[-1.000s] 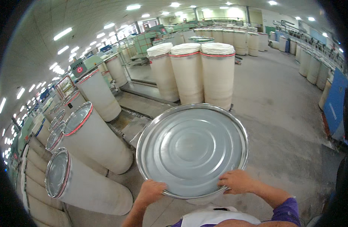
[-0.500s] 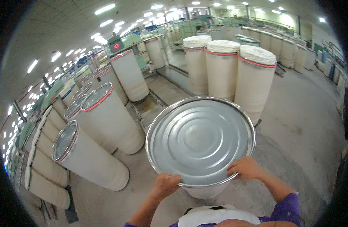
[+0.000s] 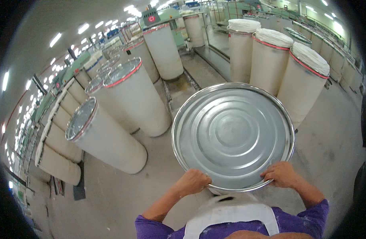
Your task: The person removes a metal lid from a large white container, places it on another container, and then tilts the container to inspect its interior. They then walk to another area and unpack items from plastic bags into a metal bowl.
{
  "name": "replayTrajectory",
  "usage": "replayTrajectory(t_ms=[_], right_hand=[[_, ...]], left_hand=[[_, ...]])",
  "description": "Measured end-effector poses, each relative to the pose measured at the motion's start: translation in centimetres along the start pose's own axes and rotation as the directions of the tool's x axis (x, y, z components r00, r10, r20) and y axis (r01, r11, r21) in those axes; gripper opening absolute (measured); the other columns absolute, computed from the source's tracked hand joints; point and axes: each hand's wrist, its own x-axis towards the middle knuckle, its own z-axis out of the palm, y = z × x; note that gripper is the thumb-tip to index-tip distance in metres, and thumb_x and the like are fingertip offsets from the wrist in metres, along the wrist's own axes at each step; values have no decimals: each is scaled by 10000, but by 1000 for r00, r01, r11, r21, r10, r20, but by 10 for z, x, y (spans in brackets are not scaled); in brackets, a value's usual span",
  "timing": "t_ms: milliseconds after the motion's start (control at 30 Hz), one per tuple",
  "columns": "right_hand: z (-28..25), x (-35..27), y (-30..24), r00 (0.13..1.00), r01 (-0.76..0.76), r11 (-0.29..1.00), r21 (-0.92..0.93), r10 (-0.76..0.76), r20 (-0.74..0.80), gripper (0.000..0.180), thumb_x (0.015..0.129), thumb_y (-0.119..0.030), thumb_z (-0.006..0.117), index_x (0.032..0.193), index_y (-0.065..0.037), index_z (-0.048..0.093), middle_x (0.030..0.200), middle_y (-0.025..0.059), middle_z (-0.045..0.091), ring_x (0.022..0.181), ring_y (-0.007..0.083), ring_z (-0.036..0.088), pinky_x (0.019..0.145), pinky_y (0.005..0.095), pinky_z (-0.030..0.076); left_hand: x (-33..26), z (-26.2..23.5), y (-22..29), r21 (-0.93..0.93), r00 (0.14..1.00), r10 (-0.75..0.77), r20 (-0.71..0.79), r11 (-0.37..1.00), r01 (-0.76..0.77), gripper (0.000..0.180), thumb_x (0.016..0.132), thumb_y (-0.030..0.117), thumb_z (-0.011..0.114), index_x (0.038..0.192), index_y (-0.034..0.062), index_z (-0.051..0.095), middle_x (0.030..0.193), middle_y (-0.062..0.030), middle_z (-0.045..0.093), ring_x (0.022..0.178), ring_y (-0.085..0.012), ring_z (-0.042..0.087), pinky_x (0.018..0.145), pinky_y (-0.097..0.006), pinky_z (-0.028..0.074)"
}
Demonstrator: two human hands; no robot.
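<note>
Right in front of me stands a large round can point(image 3: 233, 135) with a shiny metal rim and a grey inner plate pressed in concentric rings. My left hand point(image 3: 194, 182) is closed over the near left part of that rim. On the near right part, my right hand point(image 3: 279, 174) grips the same rim, its fingers curled over the inner edge. The can's wall is mostly hidden below its top.
To the left stand several cans without fibre on top, the nearest a tilted-looking white can point(image 3: 107, 137). Right of the middle, three cans point(image 3: 270, 65) carry coiled white fibre. Behind are a green machine with a red display point(image 3: 152, 18) and a floor track point(image 3: 195, 65).
My view has turned left and down, so the surrounding cans appear shifted. The gripped can now sits closer to my body, and both hands remain on its rim.
</note>
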Motion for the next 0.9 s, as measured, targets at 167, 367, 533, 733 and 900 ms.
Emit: replayTrajectory(t_ms=[167,367,533,733,900], right_hand=[[25,12,-16,1000,10,999,-44,-9,7,159,744,-246,708,897,-201,701,813,-14,675,786,214,656,719,399,518],[42,63,7,981,131,991,-22,-133,-144,130,761,-266,683,872,-199,698,972,-15,721,865,179,682,782,371,529],[28,162,38,931,276,948,-158,-304,-202,109,735,-253,675,826,-193,676,873,6,703,846,188,679,773,363,531],[-55,317,123,848,331,862,-384,-450,-280,204,688,-294,721,832,-184,626,827,7,652,820,221,649,853,441,486],[-144,445,201,751,444,820,-361,-560,-349,351,681,-409,760,871,-166,593,838,-13,638,788,243,610,720,423,444]], left_hand=[[-31,2,-12,6,997,-36,-62,999,36,53,797,143,636,834,107,648,741,-62,661,727,-251,675,608,-394,519],[-40,4,-40,21,993,0,-121,1000,2,42,797,98,618,836,106,631,759,-44,654,746,-235,664,638,-364,510],[-30,-18,-105,124,971,-239,-25,963,241,169,772,111,658,939,98,646,836,-31,672,806,-229,666,655,-371,515],[34,-82,-219,80,915,-274,-297,947,310,313,715,205,749,1010,137,667,805,-19,669,776,-238,666,658,-384,523],[87,-146,-310,138,803,-239,-546,920,367,258,729,338,776,856,153,648,756,-14,651,707,-232,657,613,-371,509]])
